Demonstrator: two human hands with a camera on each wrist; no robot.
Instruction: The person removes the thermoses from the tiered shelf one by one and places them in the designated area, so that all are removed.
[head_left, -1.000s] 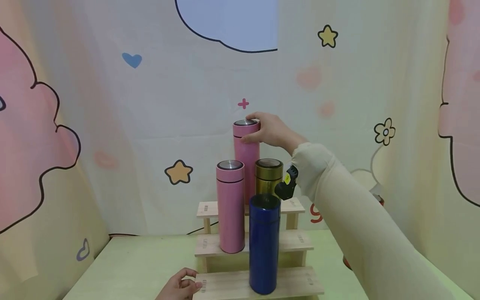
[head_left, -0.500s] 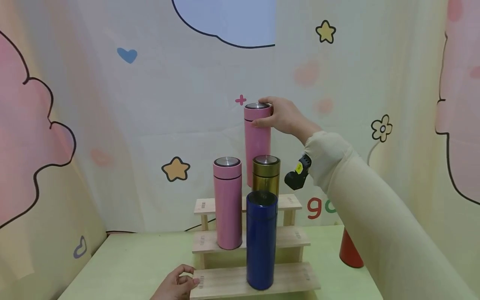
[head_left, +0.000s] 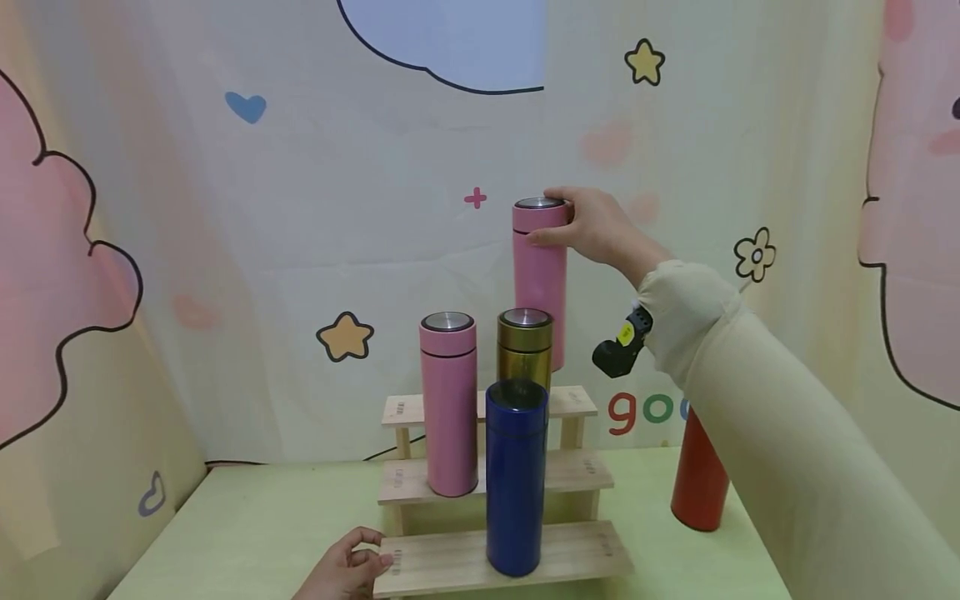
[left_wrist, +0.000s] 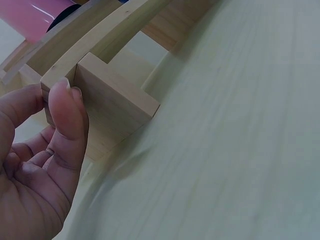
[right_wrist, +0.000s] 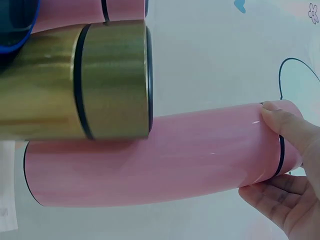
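Observation:
My right hand (head_left: 603, 225) grips a pink thermos (head_left: 540, 267) round its lid end, holding it upright above the top step at the back. The gold thermos (head_left: 525, 350) overlaps its lower part in the head view; in the right wrist view its base (right_wrist: 32, 172) shows free of any shelf. At the lower left my left hand (head_left: 347, 565) pinches the end of the stand's bottom step (head_left: 442, 558) between thumb (left_wrist: 67, 110) and fingers. A second pink thermos (head_left: 450, 408) stands on the middle step, a blue thermos (head_left: 516, 483) on the bottom one.
The wooden three-step stand (head_left: 585, 472) rests on a pale green table (head_left: 255, 517). To the right stands a red thermos (head_left: 697, 483), partly behind my right sleeve (head_left: 780, 400). A printed curtain (head_left: 337, 208) hangs behind.
My right hand has lifted the pink thermos off the top step and carried it right, behind the gold one. More of the red thermos now shows. The left hand stays at the step.

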